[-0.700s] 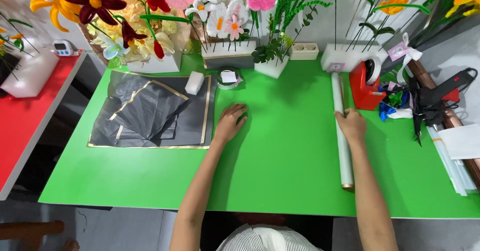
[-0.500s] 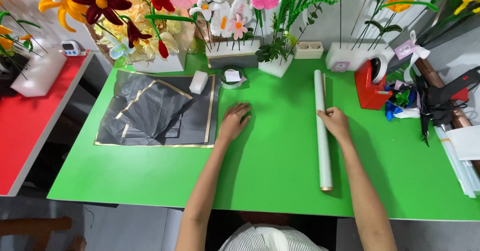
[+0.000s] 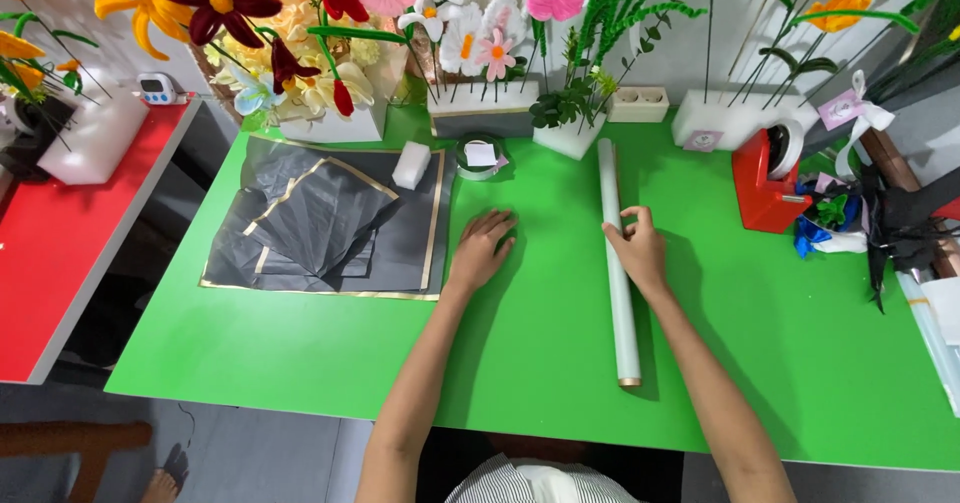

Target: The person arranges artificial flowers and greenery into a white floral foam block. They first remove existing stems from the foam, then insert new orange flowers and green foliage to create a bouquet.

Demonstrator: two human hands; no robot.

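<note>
Two hands rest flat on our green table [image 3: 560,363]: the left hand [image 3: 482,248] spread on bare surface, the right hand [image 3: 638,248] open against the clear film roll [image 3: 617,263]. Black wrapping sheets [image 3: 330,223] lie left, a red tape dispenser [image 3: 765,178] right, flower pots [image 3: 565,133] behind; we see open room toward the near edge.

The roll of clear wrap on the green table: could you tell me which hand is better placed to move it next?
Probably the right hand: its fingers already rest on the roll of clear wrap, while the left hand lies flat on the green table, apart from it.
</note>
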